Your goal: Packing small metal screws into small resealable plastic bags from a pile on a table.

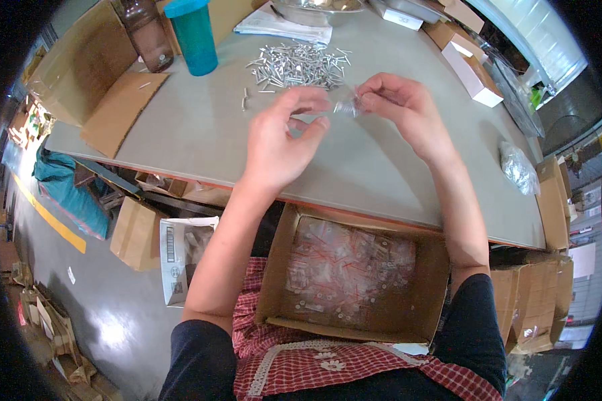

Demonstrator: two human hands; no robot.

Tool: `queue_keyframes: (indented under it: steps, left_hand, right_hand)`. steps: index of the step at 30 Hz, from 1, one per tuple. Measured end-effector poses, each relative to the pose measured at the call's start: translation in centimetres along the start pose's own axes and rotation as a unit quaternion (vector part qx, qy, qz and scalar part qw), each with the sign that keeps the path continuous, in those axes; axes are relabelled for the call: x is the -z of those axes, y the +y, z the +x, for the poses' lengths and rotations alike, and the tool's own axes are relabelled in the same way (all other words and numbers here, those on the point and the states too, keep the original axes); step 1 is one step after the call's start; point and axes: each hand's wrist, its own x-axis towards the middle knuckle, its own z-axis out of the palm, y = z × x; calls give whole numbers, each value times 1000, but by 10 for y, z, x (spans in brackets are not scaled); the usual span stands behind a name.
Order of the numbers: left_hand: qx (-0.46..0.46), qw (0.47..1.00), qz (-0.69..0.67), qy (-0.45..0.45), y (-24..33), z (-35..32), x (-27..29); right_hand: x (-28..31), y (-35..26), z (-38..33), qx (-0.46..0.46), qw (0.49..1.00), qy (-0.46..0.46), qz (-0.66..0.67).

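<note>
In front of me, just above the table, my right hand (408, 113) pinches a small clear plastic bag (346, 107) with shiny metal pieces in it. My left hand (281, 140) is beside the bag, its thumb and fingers apart and slightly blurred, with nothing visible between them. Beyond both hands lies a loose pile of silver screws (297, 65), with a few strays at its left edge. Below my forearms, against my checked apron, an open cardboard box (272, 281) holds many small clear bags with red lines (348, 267).
At the back left stand a teal cup (194, 40), a brown bottle (147, 33) and a cardboard carton (80, 67). Papers (284, 28) and a metal bowl (318, 12) sit behind the pile. A white box (473, 73) and a clear plastic bundle (518, 168) lie at right.
</note>
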Motion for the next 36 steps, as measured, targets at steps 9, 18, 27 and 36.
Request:
queue_keyframes:
  steps: [9, 18, 27, 36]
  left_hand:
    - [90, 994, -48, -45, -3, 2, -1]
    - [36, 996, -77, -29, -2, 2, -3]
    - [67, 992, -62, -90, 40, -34, -22]
    - [-6, 966, -47, -254, 89, -74, -98]
  right_hand:
    - [-16, -8, -8, 2, 985, -39, 169]
    - [-27, -8, -15, 95, 995, 28, 11]
    - [-28, -28, -94, 65, 994, 76, 44]
    - [14, -35, -218, 34, 997, 57, -49]
